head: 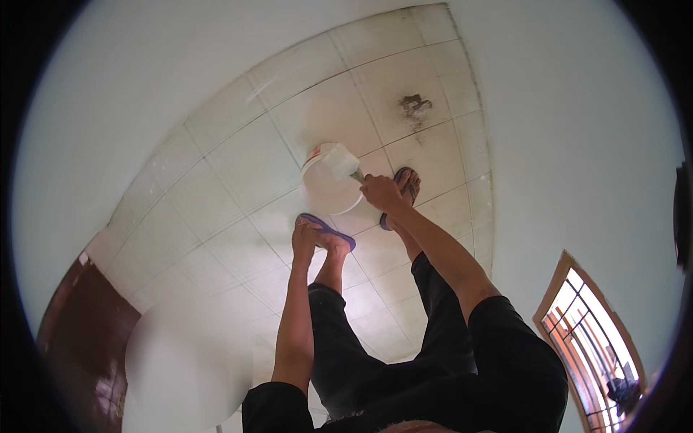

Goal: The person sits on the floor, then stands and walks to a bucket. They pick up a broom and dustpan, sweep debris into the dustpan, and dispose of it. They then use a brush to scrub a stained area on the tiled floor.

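Note:
A white plastic bucket [331, 190] with red marking on its outside stands on the tiled floor in front of my feet. My right hand [383, 192] grips the handle of a tool [342, 161] with a broad white head, held over the bucket's far right rim. Whether the head touches the bucket, or is a brush, I cannot tell. Below and left of the bucket hangs my left hand [305, 238], overlapping my left foot in the picture. Nothing shows in it, and its fingers are too unclear to read.
Blue flip-flops [344, 239] are on my feet, either side of the bucket's near edge. A dark smudge [415, 105] marks the pale floor tiles [238, 157]. Pale walls [547, 124] border the floor. A brown door [89, 319] is at left, a barred window [590, 346] at right.

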Demonstrator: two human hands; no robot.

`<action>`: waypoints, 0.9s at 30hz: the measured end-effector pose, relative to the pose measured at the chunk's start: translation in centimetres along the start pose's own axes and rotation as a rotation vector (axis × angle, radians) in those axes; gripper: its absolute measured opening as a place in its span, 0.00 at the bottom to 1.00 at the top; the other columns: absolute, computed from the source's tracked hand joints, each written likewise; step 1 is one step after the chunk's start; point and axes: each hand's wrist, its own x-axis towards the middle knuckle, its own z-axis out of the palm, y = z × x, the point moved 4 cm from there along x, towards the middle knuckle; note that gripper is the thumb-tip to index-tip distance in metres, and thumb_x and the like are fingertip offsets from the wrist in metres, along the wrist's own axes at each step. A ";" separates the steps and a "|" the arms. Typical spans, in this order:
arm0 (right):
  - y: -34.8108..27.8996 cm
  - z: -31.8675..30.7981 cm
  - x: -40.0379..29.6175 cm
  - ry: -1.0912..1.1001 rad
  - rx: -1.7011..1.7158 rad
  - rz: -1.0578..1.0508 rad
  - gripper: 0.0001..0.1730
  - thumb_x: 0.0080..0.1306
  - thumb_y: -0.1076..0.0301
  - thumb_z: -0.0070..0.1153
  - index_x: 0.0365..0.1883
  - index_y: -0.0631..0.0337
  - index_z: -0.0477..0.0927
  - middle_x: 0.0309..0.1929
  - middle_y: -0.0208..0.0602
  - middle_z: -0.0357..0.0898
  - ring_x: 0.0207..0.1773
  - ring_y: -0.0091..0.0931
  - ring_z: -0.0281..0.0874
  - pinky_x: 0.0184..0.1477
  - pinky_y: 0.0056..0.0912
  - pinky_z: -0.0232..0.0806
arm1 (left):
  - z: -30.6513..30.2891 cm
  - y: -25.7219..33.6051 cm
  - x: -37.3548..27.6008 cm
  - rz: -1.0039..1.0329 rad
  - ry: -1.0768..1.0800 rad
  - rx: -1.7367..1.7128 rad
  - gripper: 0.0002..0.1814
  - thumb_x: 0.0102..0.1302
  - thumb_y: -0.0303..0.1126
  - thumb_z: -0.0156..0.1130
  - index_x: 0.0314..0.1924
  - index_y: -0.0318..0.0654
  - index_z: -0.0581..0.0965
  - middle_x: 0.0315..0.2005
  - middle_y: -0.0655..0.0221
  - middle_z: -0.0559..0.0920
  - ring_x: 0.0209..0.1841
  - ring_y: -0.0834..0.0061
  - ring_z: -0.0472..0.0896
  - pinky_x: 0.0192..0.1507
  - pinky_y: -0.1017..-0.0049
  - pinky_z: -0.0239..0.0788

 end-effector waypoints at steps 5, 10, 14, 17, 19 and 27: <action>1.1 -0.2 -1.9 0.040 0.173 -0.016 0.15 0.60 0.62 0.50 0.34 0.67 0.68 0.23 0.54 0.76 0.30 0.47 0.77 0.33 0.49 0.68 | 0.5 3.9 4.0 -0.352 0.007 -0.365 0.18 0.64 0.36 0.40 0.44 0.31 0.72 0.32 0.61 0.80 0.29 0.74 0.78 0.42 0.75 0.69; 0.2 -2.3 -4.0 0.159 0.404 0.027 0.12 0.59 0.66 0.48 0.33 0.68 0.66 0.21 0.56 0.74 0.29 0.49 0.76 0.33 0.50 0.67 | -2.4 3.3 6.3 -0.384 -0.063 -0.121 0.17 0.61 0.35 0.45 0.48 0.36 0.71 0.34 0.66 0.78 0.36 0.76 0.78 0.36 0.75 0.68; -0.3 -2.4 -2.7 0.250 0.544 0.075 0.14 0.58 0.65 0.47 0.33 0.69 0.67 0.22 0.57 0.74 0.29 0.50 0.75 0.33 0.51 0.67 | -4.0 -0.6 5.8 -0.315 0.066 -0.131 0.23 0.61 0.38 0.46 0.56 0.39 0.67 0.44 0.66 0.75 0.44 0.72 0.76 0.39 0.73 0.68; 1.3 -0.8 -0.8 0.317 0.643 0.133 0.14 0.57 0.64 0.47 0.32 0.69 0.68 0.23 0.58 0.74 0.30 0.51 0.75 0.34 0.52 0.67 | -1.5 5.0 5.1 -0.560 0.120 -0.427 0.26 0.63 0.44 0.45 0.59 0.41 0.64 0.51 0.62 0.71 0.52 0.66 0.72 0.45 0.67 0.66; 1.4 0.9 0.6 0.348 0.648 0.082 0.14 0.58 0.64 0.47 0.31 0.69 0.68 0.23 0.59 0.74 0.31 0.51 0.75 0.35 0.52 0.67 | -1.6 5.3 4.5 -0.617 0.139 -0.541 0.28 0.63 0.47 0.44 0.60 0.42 0.63 0.53 0.62 0.70 0.55 0.62 0.69 0.48 0.65 0.65; 0.8 -0.1 0.4 0.449 0.843 0.170 0.14 0.58 0.63 0.46 0.30 0.69 0.69 0.24 0.61 0.73 0.33 0.53 0.73 0.35 0.53 0.65 | -0.9 4.9 4.1 -0.498 0.259 -0.397 0.28 0.64 0.49 0.44 0.61 0.43 0.64 0.51 0.62 0.70 0.53 0.63 0.70 0.51 0.64 0.62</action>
